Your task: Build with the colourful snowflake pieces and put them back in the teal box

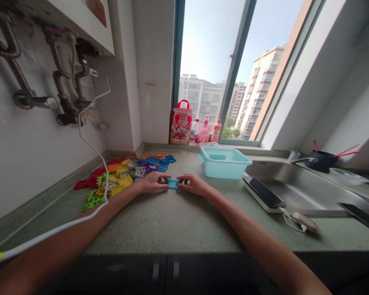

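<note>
Between my two hands, low over the counter, is a light blue interlocking toy tile (173, 184) with notched edges. My left hand (153, 182) pinches its left side with thumb and fingers. On the right side, the fingertips of my right hand (193, 184) close on the same tile. Left of my left hand lies a spread pile of plastic interlocking tiles (127, 170) in red, orange, yellow, green, purple, grey and blue. A few grey window-shaped pieces (139, 173) lie among them.
A turquoise plastic basin (226, 162) stands right of my hands, before the steel sink (295, 184). A phone (264, 191) rests at the sink's front left edge. One white cable (94, 147) hangs across my left forearm. Bottles (204, 132) and a red-handled bag (181, 126) line the windowsill.
</note>
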The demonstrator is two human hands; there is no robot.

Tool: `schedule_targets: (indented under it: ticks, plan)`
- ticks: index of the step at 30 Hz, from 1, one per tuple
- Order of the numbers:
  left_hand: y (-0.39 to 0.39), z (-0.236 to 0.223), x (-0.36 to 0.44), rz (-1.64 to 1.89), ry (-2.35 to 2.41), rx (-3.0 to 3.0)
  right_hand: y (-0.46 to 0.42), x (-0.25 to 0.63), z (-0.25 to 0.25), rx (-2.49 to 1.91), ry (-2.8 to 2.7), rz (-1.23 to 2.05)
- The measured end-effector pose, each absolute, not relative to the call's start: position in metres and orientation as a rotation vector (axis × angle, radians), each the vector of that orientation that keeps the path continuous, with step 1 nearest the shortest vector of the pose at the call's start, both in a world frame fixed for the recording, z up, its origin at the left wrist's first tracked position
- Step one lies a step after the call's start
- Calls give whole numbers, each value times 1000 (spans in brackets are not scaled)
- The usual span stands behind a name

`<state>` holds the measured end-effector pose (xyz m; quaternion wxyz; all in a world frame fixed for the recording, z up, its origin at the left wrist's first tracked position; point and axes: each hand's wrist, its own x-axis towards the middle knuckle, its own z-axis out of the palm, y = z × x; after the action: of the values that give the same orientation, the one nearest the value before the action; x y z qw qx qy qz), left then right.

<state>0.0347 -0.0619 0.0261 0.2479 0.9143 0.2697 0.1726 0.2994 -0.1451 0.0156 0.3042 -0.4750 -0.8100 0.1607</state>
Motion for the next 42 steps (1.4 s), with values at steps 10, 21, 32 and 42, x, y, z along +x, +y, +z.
schedule_targets:
  ticks: [10, 21, 32, 42]
  plan:
    - [-69, 30, 37, 506, 820, 2397, -144, 296, 12, -1298, -2126, 438]
    - [-75, 34, 41, 502, 756, 2591, -151, 288, 17, -1302, -2098, 402]
    - [-80, 40, 42, 480, 654, 2789, -151, 286, 17, -1320, -2058, 423]
    - [-84, 42, 42, 465, 662, 2935, -149, 288, 15, -1323, -2060, 421]
